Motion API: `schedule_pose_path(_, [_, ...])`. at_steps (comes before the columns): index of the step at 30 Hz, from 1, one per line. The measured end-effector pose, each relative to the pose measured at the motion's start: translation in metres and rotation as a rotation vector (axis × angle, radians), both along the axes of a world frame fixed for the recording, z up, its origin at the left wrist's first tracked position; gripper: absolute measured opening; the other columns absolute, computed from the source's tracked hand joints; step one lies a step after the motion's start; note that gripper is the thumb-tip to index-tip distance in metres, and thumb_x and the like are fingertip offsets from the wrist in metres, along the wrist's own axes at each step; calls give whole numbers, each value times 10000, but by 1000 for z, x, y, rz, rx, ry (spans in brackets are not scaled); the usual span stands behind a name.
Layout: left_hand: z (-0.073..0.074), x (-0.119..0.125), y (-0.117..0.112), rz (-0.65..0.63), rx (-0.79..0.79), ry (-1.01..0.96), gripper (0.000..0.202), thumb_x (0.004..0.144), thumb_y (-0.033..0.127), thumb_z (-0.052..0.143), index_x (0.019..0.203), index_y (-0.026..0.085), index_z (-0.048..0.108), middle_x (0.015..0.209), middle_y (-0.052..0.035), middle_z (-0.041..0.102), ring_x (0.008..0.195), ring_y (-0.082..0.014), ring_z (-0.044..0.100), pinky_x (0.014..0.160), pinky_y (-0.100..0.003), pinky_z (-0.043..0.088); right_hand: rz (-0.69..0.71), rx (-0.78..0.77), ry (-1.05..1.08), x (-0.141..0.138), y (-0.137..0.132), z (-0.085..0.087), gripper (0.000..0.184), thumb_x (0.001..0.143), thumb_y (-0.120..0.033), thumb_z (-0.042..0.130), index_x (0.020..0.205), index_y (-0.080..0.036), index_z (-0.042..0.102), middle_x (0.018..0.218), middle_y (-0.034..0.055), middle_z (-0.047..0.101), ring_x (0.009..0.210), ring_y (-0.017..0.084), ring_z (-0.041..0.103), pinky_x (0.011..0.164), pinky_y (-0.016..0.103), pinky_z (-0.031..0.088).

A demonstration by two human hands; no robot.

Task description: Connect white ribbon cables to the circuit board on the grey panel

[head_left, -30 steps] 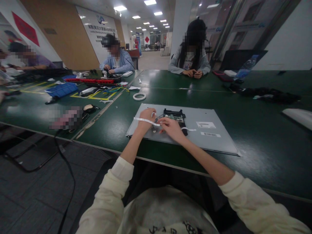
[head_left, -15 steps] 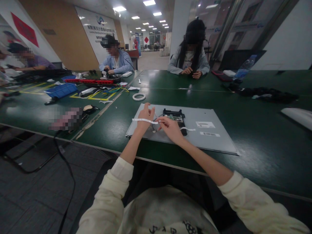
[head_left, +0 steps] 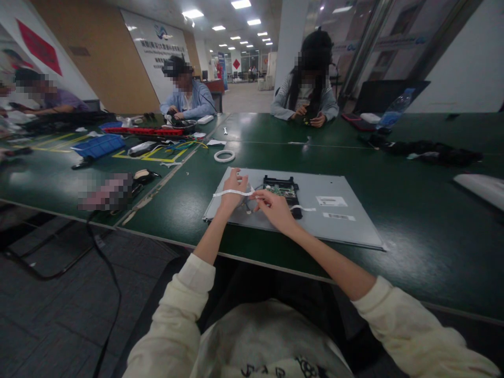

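A grey metal panel (head_left: 338,220) lies flat on the green table (head_left: 413,247) in front of me, with a small black circuit board (head_left: 281,188) mounted near its middle. My left hand (head_left: 233,190) and my right hand (head_left: 271,208) hover over the panel's left part. Between them they hold a white strip of tape (head_left: 230,193), stretched roughly level. The left fingers are curled round the strip; the right fingers pinch its other end. Another white strip (head_left: 305,209) lies on the panel beside the board.
A white tape roll (head_left: 224,155) sits beyond the panel. To the left are a blue tray (head_left: 99,144), cables and tools. Two people sit across the table; another is at far left. Dark items (head_left: 429,150) and a white object (head_left: 480,189) lie at right.
My left hand has shifted slightly and its fingers have curled down over the strip. The tape now runs a little higher between the hands. The panel has not moved.
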State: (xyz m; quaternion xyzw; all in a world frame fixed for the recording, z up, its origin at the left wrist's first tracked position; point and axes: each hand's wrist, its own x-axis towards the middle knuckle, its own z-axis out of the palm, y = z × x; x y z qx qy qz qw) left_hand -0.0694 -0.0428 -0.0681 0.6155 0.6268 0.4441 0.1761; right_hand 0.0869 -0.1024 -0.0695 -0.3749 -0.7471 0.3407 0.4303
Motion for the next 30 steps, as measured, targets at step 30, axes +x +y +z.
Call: schedule_pose_path(30, [0,3,2,-118,-17,669,238,876,240,420,882,176,650,945,-78,616,834,-163,582,746,-258,412,-112,-1,-158,0,3,-9,264,848,-209,486,1067,-166,627,794,20,696,646,123,649,733,247,473])
